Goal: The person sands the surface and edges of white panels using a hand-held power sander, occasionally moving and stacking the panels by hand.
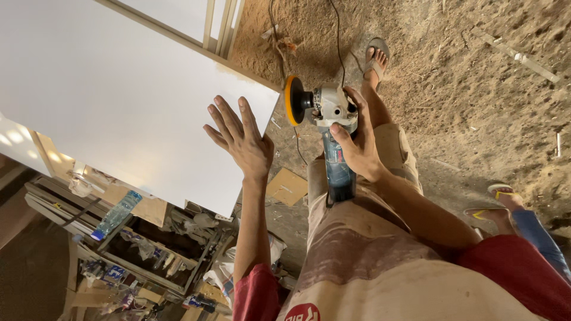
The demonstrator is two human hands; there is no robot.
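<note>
I see the left hand (241,139) spread flat, fingers open, on the white panel (119,101) near its corner. Just off that panel's edge, my right hand (357,145) grips the angle grinder (330,128), yellow disc (291,100) facing the panel.

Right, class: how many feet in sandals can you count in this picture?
2. One foot is at the top, on the sawdust floor beyond the grinder. Another foot is at the right edge, a second person's. Others may be hidden.
</note>
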